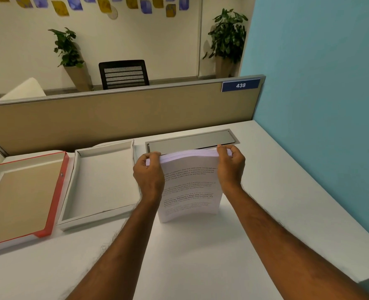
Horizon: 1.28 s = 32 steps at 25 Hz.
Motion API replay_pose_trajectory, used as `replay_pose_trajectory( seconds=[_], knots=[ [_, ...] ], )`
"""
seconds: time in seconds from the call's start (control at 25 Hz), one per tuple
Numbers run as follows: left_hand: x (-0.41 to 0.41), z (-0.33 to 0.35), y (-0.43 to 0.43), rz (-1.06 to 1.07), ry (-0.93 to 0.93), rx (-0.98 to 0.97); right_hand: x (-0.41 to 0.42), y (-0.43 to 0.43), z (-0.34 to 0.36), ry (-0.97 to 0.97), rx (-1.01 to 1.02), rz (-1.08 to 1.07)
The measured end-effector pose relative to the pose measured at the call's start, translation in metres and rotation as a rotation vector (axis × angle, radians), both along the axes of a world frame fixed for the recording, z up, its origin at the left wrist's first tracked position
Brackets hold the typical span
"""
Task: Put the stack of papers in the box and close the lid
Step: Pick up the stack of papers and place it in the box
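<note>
The shallow white cardboard box (102,180) lay open and empty on the white desk (200,256), with its red-edged, tan-lined lid (21,198) lying upturned to its left, also empty and partly cut off by the frame edge. Just right of the box, the thick stack of white printed papers (190,187) stood on its near edge on the desk, bowed, its text too blurred to read. The left hand (149,176) and right hand (230,167) were clamped on its far top corners.

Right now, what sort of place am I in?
Most likely an open-plan office: a desk behind a low partition with a numbered plate, 438, and a mesh office chair beyond it.
</note>
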<state>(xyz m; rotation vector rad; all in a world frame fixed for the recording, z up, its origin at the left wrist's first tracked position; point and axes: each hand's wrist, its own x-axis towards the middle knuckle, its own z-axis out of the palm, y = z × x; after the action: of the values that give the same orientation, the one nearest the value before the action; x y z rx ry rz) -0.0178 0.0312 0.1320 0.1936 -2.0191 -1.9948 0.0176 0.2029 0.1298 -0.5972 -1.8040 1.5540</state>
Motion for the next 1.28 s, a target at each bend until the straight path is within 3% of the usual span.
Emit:
replay_pose_trajectory(
  seconds=[0.2, 0.32, 0.72, 1.0, 1.28],
  knots=[
    [0.02, -0.029, -0.011, -0.172, 0.206, -0.047, 0.02, 0.004, -0.033, 0.081, 0.013, 0.198],
    [0.037, -0.068, -0.018, -0.267, 0.217, -0.11, 0.034, 0.003, -0.073, 0.089, 0.012, 0.306],
    [0.015, -0.084, -0.01, -0.276, 0.258, -0.18, 0.018, 0.0, -0.088, 0.095, 0.064, 0.272],
    [0.01, -0.096, -0.015, -0.272, 0.245, -0.161, 0.01, -0.001, -0.093, 0.086, 0.071, 0.269],
    [0.016, -0.147, -0.026, -0.317, 0.042, -0.268, 0.014, 0.009, -0.137, -0.158, 0.087, 0.361]
  ],
)
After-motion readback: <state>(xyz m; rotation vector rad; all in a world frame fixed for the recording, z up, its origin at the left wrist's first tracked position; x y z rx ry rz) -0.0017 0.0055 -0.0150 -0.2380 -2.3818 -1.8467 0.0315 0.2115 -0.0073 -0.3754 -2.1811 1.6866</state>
